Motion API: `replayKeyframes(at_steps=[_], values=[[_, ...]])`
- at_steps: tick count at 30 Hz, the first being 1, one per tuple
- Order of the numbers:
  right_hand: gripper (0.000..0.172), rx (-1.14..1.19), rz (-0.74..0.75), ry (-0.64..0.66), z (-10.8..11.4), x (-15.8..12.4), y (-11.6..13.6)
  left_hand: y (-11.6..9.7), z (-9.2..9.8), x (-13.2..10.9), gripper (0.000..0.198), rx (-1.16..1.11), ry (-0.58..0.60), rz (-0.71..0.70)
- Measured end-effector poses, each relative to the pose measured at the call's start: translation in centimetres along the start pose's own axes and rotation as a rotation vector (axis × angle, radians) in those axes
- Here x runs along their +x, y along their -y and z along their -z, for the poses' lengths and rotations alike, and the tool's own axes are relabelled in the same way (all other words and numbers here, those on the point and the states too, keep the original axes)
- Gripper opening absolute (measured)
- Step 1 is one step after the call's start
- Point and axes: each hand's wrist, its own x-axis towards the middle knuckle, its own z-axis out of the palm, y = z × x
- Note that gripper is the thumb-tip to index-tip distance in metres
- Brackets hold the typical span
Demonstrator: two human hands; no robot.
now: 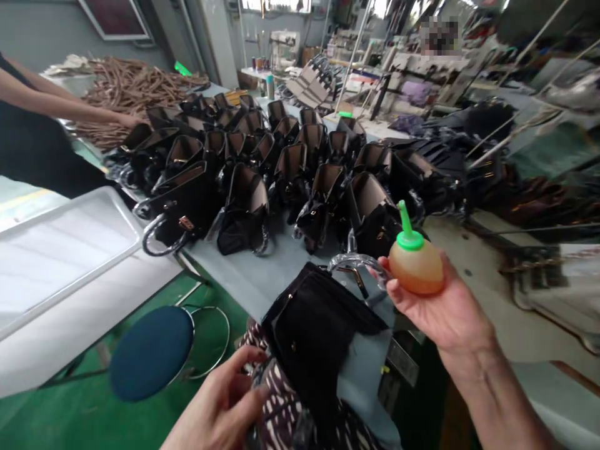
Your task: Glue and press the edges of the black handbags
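Note:
In my right hand (452, 312) is a squeeze bottle (416, 265) with a green cap and nozzle, tilted a little and partly filled with amber liquid. The fingers of that hand are at the plastic-wrapped handle (354, 259) of a black handbag (323, 319). This bag lies tilted at the table's near edge, over a dark cloth with white marks (279, 390). My left hand (227, 397) is beside the bag's lower left, over the patterned cloth, with its fingers loosely bent and apart. Nothing shows between them.
Several black handbags (244, 215) with tan linings stand on the table (215, 265). A blue round stool (152, 353) and a white tray-like panel (60, 262) are at left. Another person's arm (60, 100) reaches toward the bags, near a pile of brown strips (135, 81).

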Motion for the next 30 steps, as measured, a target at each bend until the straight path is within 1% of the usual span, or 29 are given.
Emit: replayKeyframes(at_steps=[3, 5, 7, 8, 9, 10, 12, 13, 14, 15, 16, 17, 18, 20, 22, 23, 25, 26, 27, 28, 29, 30], values=[[0.030, -0.044, 0.003, -0.019, 0.3, 0.5, -0.4, 1.1, 0.8, 0.8, 0.040, 0.092, -0.021, -0.030], [0.030, -0.062, 0.035, -0.043, 0.7, 0.5, -0.4, 1.8, 1.3, 1.0, 0.037, 0.117, -0.004, -0.049], [0.029, -0.069, 0.040, -0.080, 1.1, 0.3, -0.3, 2.0, 1.8, 1.0, 0.032, 0.201, -0.003, -0.063], [0.029, -0.068, 0.036, -0.094, 1.2, 0.3, -0.3, 1.9, 2.1, 0.9, 0.029, 0.287, -0.028, -0.082], [0.028, -0.064, 0.029, -0.104, 1.2, 0.3, -0.3, 1.7, 2.4, 0.8, 0.026, 0.397, -0.078, -0.116], [0.028, -0.059, 0.019, -0.107, 1.0, 0.2, -0.4, 1.4, 2.6, 0.8, 0.025, 0.517, -0.152, -0.167], [0.032, -0.046, -0.017, -0.087, 0.3, 0.2, -0.7, 0.4, 2.5, 0.8, 0.024, 0.726, -0.296, -0.319], [0.034, -0.039, -0.041, -0.062, -0.3, 0.2, -0.9, -0.1, 2.1, 1.0, 0.024, 0.804, -0.315, -0.404], [0.036, -0.033, -0.065, -0.028, -0.9, 0.2, -1.2, -0.6, 1.4, 1.2, 0.024, 0.874, -0.282, -0.473], [0.037, -0.033, -0.075, 0.013, -1.7, 0.2, -1.4, -1.1, 0.4, 1.4, 0.024, 0.949, -0.205, -0.522], [0.037, -0.031, -0.082, 0.042, -2.4, 0.2, -1.8, -1.4, -0.8, 1.7, 0.023, 1.034, -0.082, -0.555], [0.037, -0.021, -0.087, 0.065, -3.1, 0.1, -2.1, -1.7, -2.1, 2.0, 0.022, 1.135, 0.034, -0.560], [0.036, -0.006, -0.084, 0.081, -3.7, 0.1, -2.5, -1.9, -3.5, 2.3, 0.022, 1.247, 0.118, -0.607], [0.033, 0.023, -0.090, 0.115, -4.6, 0.0, -3.3, -2.1, -5.9, 2.8, 0.027, 1.435, 0.240, -0.866], [0.033, 0.038, -0.110, 0.157, -5.1, -0.1, -4.0, -2.4, -7.7, 3.4, 0.028, 1.546, 0.290, -1.105], [0.033, 0.042, -0.123, 0.181, -5.3, -0.2, -4.2, -2.6, -8.4, 3.7, 0.028, 1.586, 0.297, -1.195], [0.032, 0.046, -0.148, 0.219, -5.5, -0.2, -4.5, -3.3, -9.4, 4.5, 0.031, 1.641, 0.256, -1.301], [0.033, 0.047, -0.163, 0.231, -5.6, -0.1, -4.5, -3.6, -9.9, 5.0, 0.032, 1.652, 0.217, -1.319], [0.033, 0.047, -0.178, 0.240, -5.7, -0.1, -4.6, -3.8, -10.4, 5.6, 0.034, 1.651, 0.180, -1.307], [0.034, 0.046, -0.191, 0.245, -5.8, 0.0, -4.6, -4.0, -11.1, 6.2, 0.034, 1.644, 0.151, -1.261], [0.035, 0.044, -0.203, 0.244, -5.9, 0.0, -4.7, -4.2, -11.7, 6.8, 0.034, 1.639, 0.144, -1.182], [0.035, 0.040, -0.211, 0.239, -6.0, 0.1, -4.7, -4.3, -12.4, 7.5, 0.033, 1.641, 0.160, -1.090]])
